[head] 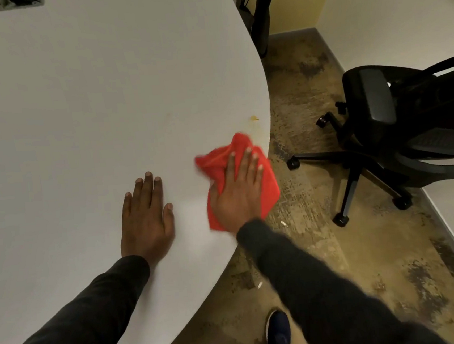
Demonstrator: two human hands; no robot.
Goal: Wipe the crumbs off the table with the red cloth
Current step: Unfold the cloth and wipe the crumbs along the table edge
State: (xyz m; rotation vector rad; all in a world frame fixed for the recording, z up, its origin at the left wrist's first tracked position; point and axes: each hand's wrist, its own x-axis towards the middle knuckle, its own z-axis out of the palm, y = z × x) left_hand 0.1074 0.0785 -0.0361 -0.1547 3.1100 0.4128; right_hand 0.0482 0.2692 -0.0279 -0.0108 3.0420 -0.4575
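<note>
Cloth (267,180) soft, light, bunches easily: my right hand (236,196) pins it flat, fingers spread, near the table (75,103) edge; left hand (146,221) open, empty.

white table (75,103) w/ red cloth (266,184), yellowish crumb (254,118) nr edge, both hands flat.

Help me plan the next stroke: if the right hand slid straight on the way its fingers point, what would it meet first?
Probably the yellowish crumb near the table's curved edge. The right hand, flat on the red cloth, points roughly at it, with bare tabletop between.
</note>
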